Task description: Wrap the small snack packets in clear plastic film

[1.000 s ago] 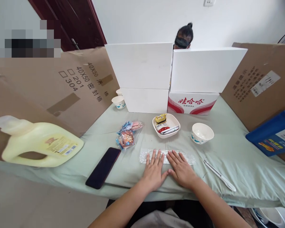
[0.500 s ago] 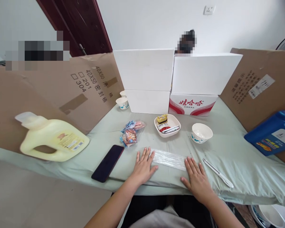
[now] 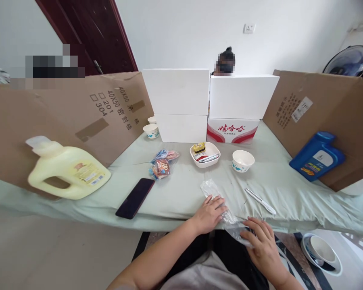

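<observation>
A folded strip of clear crinkled plastic film (image 3: 211,187) lies slanting across the green cloth in front of me. My left hand (image 3: 210,213) rests on its middle, fingers stretched over it. At the near edge, my right hand (image 3: 261,245) has its thumb and fingers on the film's loose end, which spreads out past the edge of the table. Right of the strip lies a white pen (image 3: 261,201). Behind it stand a white bowl with a blue pattern (image 3: 243,165) and a square white dish (image 3: 206,164) holding small packets and pens.
Left are a dark phone (image 3: 135,198), bagged snacks (image 3: 162,167) and a yellow detergent jug (image 3: 75,171). A blue bottle (image 3: 317,157) leans at right. White boxes (image 3: 181,92) and brown cardboard (image 3: 109,112) wall the table; a person's head shows behind. More bowls (image 3: 322,247) sit below.
The film strip has turned from lying crosswise to slanting toward me. Both hands have shifted right and nearer, and my right hand has gone from lying flat to gripping the film's end.
</observation>
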Motion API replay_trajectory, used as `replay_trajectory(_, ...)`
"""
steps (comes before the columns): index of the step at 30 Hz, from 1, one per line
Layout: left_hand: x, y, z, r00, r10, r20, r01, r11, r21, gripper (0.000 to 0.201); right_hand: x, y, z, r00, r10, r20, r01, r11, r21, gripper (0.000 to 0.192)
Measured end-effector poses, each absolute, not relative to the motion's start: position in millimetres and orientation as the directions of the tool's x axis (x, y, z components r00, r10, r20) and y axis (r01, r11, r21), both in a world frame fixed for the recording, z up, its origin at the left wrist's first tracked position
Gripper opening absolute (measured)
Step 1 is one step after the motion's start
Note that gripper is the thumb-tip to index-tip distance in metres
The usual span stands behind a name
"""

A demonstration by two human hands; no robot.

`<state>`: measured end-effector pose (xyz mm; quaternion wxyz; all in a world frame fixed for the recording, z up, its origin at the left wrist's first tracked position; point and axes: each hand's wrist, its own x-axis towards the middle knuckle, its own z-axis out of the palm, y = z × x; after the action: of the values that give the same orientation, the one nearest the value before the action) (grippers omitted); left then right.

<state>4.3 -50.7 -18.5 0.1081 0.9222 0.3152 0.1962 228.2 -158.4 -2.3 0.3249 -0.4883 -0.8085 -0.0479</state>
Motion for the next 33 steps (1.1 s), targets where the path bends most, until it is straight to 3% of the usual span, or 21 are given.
replay_trajectory(3, 0, -47, -23, 0.717, 0.611, 0.337, 0.498, -0.786, 0.365, 0.03, 236, -168, 11, -0.459, 0.727, 0.51, 0.739, 0.631, -0.235, 0.03)
replay_trajectory(7, -3, -43, -24, 0.698, 0.625, 0.35, 0.458, -0.765, 0.452, 0.015, 233, -162, 32, -0.541, 0.747, 0.388, 0.596, 0.665, -0.45, 0.024)
replay_trajectory(10, -5, -38, -25, 0.721, 0.587, 0.367, 0.363, -0.772, 0.522, 0.021, 218, -137, 45, -0.456, 0.845, 0.279, 0.542, 0.512, -0.666, 0.018)
replay_trajectory(13, -7, -34, -26, 0.753, 0.542, 0.373, 0.289, -0.782, 0.552, 0.029, 196, -90, 50, -0.232, 0.966, 0.117, 0.618, 0.239, -0.749, 0.019)
replay_trajectory(20, -10, -30, -31, 0.724, 0.546, 0.422, 0.246, -0.776, 0.581, 0.037, 149, 2, 26, 0.032, 0.999, 0.01, 0.83, -0.021, -0.558, 0.022)
replay_trajectory(27, -9, -35, -32, 0.657, 0.554, 0.511, 0.151, -0.762, 0.63, 0.039, 134, -4, -4, 0.098, 0.995, 0.016, 0.94, -0.087, -0.33, 0.022)
replay_trajectory(33, -13, -43, -27, 0.281, 0.731, 0.622, 0.302, -0.683, 0.665, 0.032, 128, -3, -9, 0.113, 0.993, 0.039, 0.968, -0.101, -0.228, 0.022)
